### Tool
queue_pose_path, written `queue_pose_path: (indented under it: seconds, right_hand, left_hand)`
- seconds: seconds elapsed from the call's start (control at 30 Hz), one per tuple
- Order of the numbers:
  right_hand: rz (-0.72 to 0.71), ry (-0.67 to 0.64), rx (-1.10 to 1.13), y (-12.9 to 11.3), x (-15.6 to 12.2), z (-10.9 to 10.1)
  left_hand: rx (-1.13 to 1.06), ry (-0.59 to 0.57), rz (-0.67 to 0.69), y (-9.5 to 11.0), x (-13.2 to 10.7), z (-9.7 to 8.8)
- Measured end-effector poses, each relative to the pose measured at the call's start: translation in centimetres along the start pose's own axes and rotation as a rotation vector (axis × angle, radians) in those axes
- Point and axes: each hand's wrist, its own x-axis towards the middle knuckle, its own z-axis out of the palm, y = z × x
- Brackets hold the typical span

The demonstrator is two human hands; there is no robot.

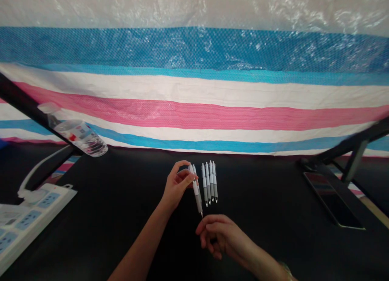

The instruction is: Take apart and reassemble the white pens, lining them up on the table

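Note:
My left hand [178, 184] pinches a white and grey click pen [197, 196] near its upper end, tilted with the tip toward me. A second pen [195, 167] shows partly behind it; whether it is held or lies on the table I cannot tell. At the held pen's tip is my right hand [223, 234], its fingers curled and thumb close to the index finger. Anything between those fingertips is too small to make out. Just right of the left hand, several matching pens [209, 183] lie side by side, tips toward me.
A black table [252, 200] spreads under everything. On the left are a white power strip [39, 210] with a plugged-in cable and a tilted clear water bottle [83, 138]. A phone [332, 200] lies at right, by a black metal bar [349, 143]. Striped plastic sheeting [194, 114] hangs behind.

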Motion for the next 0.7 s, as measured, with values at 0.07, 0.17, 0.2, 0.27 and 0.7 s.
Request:
queue_pose_path:
  seconds: [0.07,0.17,0.2,0.27,0.7]
  right_hand:
    - [0.019,0.015,-0.05,-0.09,-0.06,0.17]
    - [0.013,0.016,-0.102,-0.13,-0.16,0.35]
    - [0.009,0.015,-0.106,-0.1,-0.18,0.35]
    - [0.009,0.017,-0.099,0.02,-0.17,0.28]
    - [0.04,0.048,-0.111,-0.33,-0.28,0.62]
  left_hand:
    - [-0.016,0.005,-0.003,0.03,0.0,0.02]
    - [-0.039,0.01,0.001,0.1,0.03,0.01]
    - [-0.04,0.009,0.004,0.11,0.04,0.0]
    - [-0.037,0.005,0.01,0.11,0.06,-0.02]
    - [-0.021,0.011,0.021,0.07,0.18,-0.21]
